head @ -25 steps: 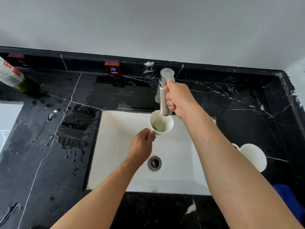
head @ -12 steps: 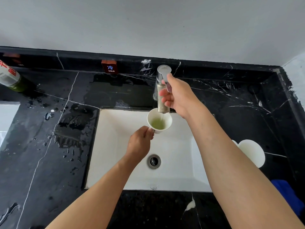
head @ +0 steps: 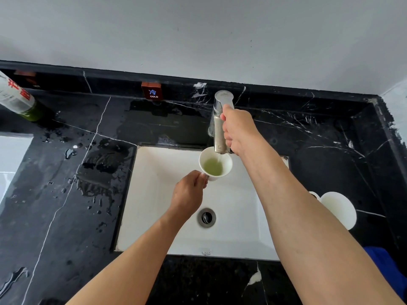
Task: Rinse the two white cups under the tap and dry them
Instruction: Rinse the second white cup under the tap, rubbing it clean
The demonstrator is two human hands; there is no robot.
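We found the left hand [head: 189, 191] pinching the cup [head: 215, 165] by its handle under the tap [head: 221, 128], which the right hand [head: 239, 128] gripped. Wet ceramic: slippery, breakable; the handle seemed safest.

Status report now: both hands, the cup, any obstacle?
Left hand holds cup by handle under tap. Right hand grips tap. Greenish liquid in cup. Second cup waits on counter. No obstacle.

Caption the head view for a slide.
Left hand holds a white ceramic cup of greenish liquid under the chrome tap, gripped by the right hand.
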